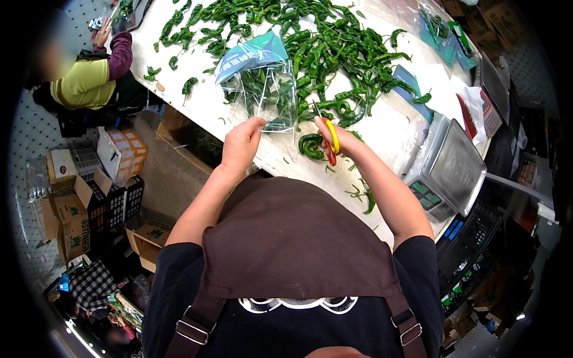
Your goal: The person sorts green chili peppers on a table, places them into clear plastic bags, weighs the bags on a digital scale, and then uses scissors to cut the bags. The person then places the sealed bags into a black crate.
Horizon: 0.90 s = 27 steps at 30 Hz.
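Observation:
My left hand (244, 142) pinches the near end of a clear plastic bag (254, 54) between thumb and fingers. The bag has a blue-green printed panel with writing, and wrinkled green peppers (250, 87) lie inside it. In my right hand (341, 139) are scissors with red and yellow handles (332, 134); their blades point away from me, towards the peppers. A curled green pepper (310, 147) lies on the white table (201, 105) just left of that hand. Beyond both hands spreads a large heap of green peppers (340, 49).
A digital scale (456, 168) with a metal pan stands at the right table edge. Behind it are flat printed bags (409, 89) and another scale (492, 89). Cut stems (356, 193) litter the near tabletop. A co-worker (89, 83) is at far left; cartons (71, 219) stand on the floor.

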Tool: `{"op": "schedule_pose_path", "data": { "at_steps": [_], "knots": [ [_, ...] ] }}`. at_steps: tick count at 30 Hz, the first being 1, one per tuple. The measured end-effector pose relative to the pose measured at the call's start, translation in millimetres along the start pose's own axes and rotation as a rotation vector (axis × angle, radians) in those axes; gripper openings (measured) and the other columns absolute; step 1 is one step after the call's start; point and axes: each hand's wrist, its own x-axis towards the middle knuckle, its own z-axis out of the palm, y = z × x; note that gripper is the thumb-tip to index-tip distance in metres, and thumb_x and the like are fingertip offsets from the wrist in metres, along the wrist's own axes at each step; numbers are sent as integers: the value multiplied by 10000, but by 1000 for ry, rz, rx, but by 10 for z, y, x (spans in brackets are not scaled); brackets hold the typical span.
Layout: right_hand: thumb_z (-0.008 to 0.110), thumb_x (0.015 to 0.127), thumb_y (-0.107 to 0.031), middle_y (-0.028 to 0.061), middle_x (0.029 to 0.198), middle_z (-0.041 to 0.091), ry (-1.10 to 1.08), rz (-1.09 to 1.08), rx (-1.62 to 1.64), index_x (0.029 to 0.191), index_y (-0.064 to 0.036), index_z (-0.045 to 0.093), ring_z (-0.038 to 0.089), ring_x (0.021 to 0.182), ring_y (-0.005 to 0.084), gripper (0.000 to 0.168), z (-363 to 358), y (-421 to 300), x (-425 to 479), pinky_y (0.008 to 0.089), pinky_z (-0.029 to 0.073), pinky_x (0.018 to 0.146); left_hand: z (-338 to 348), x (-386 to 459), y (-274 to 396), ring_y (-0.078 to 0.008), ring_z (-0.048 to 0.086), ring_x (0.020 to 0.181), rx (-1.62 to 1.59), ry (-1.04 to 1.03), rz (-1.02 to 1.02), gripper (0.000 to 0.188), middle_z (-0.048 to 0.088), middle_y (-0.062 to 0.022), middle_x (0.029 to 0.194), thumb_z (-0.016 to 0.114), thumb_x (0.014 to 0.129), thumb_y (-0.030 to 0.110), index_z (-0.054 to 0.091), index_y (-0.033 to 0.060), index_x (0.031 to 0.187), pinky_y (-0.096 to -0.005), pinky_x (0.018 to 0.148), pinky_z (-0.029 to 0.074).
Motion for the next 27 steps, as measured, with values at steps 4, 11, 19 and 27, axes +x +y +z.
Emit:
{"op": "schedule_pose_path", "data": {
  "at_steps": [4, 11, 19, 27],
  "knots": [
    [405, 893, -731, 97, 638, 567, 89, -99, -98, 862, 13, 581, 591, 479, 201, 764, 63, -36, 73, 341, 499, 459, -17, 18, -33, -331, 658, 789, -9, 26, -5, 150, 672, -151, 876, 589, 887, 27, 647, 65, 1020, -369, 682, 517],
    [511, 937, -575, 55, 590, 533, 160, -215, -145, 853, -22, 564, 545, 424, 147, 561, 48, 7, -192, 296, 451, 434, -516, 162, -42, -112, 484, 547, -28, 252, -32, 189, 576, -76, 668, 613, 879, -6, 670, 62, 1046, -260, 541, 423],
    [475, 884, -663, 240, 1029, 677, 381, -161, -796, 1165, -9, 556, 641, 987, 403, 716, -242, -447, -109, 466, 489, 865, -602, 253, 121, -116, 456, 528, -40, 364, 89, 146, 529, -54, 641, 641, 885, 3, 674, 48, 1019, -259, 511, 394],
    [541, 882, -595, 226, 972, 686, 367, -237, -759, 1053, -5, 636, 654, 923, 390, 621, -308, -470, -13, 452, 506, 799, -515, 250, 123, -140, 500, 542, -6, 311, 96, 128, 588, -83, 694, 628, 890, 10, 669, 38, 1008, -276, 533, 425]
  ]
}}
